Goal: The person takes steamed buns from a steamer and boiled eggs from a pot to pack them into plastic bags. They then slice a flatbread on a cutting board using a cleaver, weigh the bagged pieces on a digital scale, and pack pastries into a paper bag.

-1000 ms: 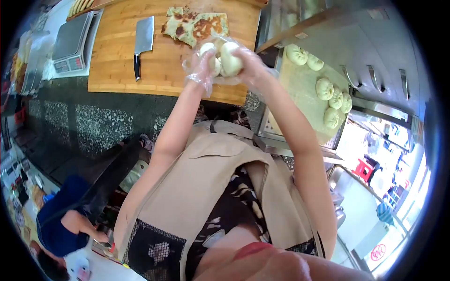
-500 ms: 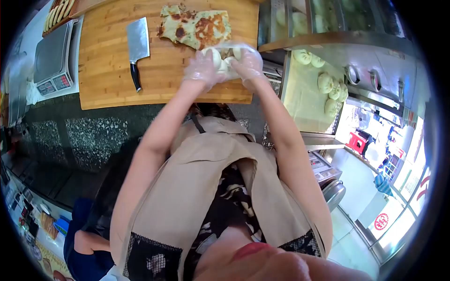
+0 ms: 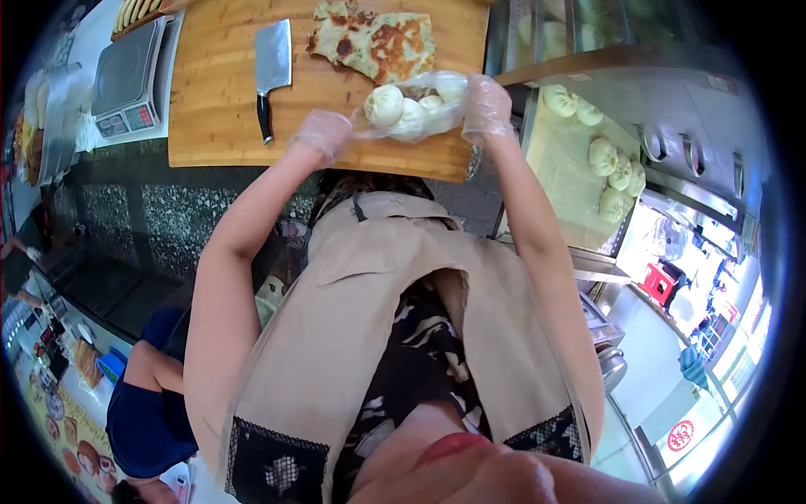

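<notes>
Closest to the camera, a tan apron [image 3: 336, 336] covers a dark patterned shirt [image 3: 411, 361], and beyond it both arms [image 3: 231, 252] reach toward a wooden bench [image 3: 218, 109]. Both hands wear thin clear gloves: the left hand [image 3: 323, 134] is closed on one end of a clear plastic bag [image 3: 451, 86], while the right hand [image 3: 489, 107] is curled closed around the opposite end, with its fingertips partly hidden. The bag is stretched sideways between them above the near right part of the bench, with several pale buns [image 3: 410, 118] bunched together inside; the leftmost shows its pleated top, and the film makes an exact count hard to tell. To the left of the bag, a cleaver [image 3: 273, 63] lies flat, its black handle toward the apron. Just past the bag rests a large browned flatbread [image 3: 386, 42], with a smaller piece at its far left corner. Left of the bench stands a digital scale [image 3: 130, 76]; to the right, a tray [image 3: 558, 160] bears six more buns, two together and four in a cluster. Farther off, a person in dark blue [image 3: 151, 420] is at the lower left, and a red crate [image 3: 659, 284] sits in the bright area at the right.
</notes>
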A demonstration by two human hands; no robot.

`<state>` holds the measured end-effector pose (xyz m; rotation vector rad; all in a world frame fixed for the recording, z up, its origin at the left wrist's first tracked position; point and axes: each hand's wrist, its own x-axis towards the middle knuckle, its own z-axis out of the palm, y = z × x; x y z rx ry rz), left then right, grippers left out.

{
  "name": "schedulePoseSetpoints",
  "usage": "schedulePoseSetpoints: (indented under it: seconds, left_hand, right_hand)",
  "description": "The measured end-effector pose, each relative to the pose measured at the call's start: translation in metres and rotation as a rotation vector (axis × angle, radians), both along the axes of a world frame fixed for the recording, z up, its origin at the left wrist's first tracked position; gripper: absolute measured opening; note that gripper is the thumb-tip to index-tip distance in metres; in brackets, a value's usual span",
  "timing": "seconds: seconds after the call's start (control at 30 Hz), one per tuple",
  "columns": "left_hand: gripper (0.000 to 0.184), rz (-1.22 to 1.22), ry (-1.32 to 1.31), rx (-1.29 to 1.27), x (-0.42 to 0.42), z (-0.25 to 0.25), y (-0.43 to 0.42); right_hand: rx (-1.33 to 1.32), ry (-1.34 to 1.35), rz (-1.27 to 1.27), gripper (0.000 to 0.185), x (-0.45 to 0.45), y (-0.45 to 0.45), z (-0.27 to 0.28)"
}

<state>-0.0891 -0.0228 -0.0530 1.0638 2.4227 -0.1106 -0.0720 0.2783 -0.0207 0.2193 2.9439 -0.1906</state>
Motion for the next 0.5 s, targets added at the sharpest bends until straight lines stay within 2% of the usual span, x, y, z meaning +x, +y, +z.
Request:
schedulePoseSetpoints:
  seconds: [0.03,0.07,0.13,0.17,0.2,0.23,0.27,0.33,0.37,0.43,0.47,0.5]
  left_hand:
    - [0.016,0.112,0.028,0.069,-0.001,-0.002,-0.002]
    - [0.016,0.113,0.025,0.073,0.0,-0.004,-0.005]
    - [0.012,0.161,0.294,0.425,0.006,0.03,-0.007]
    - [0.012,0.162,0.295,0.427,0.01,0.04,-0.006]
    - [0.014,0.218,0.402,0.542,0.017,0.049,-0.001]
    - [0.019,0.273,0.51,0.657,0.023,0.058,0.005]
    - [0.019,0.272,0.511,0.658,0.028,0.068,0.012]
    - [0.026,0.876,0.163,1.216,0.037,0.083,0.03]
    - [0.024,0.959,0.045,1.471,0.04,0.08,0.036]
    - [0.022,0.916,0.035,1.37,0.047,0.084,0.032]
    - [0.023,0.872,0.027,1.27,0.049,0.086,0.029]
    - [0.024,0.738,0.061,1.237,0.049,0.086,0.027]
  right_hand:
    - [-0.055,0.078,-0.033,0.013,0.005,0.001,0.006]
    - [-0.108,0.157,-0.068,0.013,0.012,0.002,0.013]
    - [-0.123,0.184,-0.078,0.015,0.024,0.004,0.028]
    - [-0.132,0.184,-0.147,0.015,0.03,0.004,0.038]
    - [-0.142,0.184,-0.215,0.015,0.033,0.006,0.045]
    - [-0.103,0.199,-0.183,0.015,0.038,0.011,0.046]
    - [-0.103,0.201,-0.183,0.015,0.041,0.011,0.046]
    - [-1.012,0.124,-0.594,0.015,0.046,-0.005,0.063]
    - [-1.011,0.123,-0.597,0.015,0.047,-0.012,0.062]
    - [-1.896,0.116,-0.779,0.014,0.05,-0.024,0.055]
    - [-1.9,0.115,-0.778,0.014,0.053,-0.026,0.048]
    - [-1.844,0.232,-0.658,0.013,0.052,-0.032,0.046]
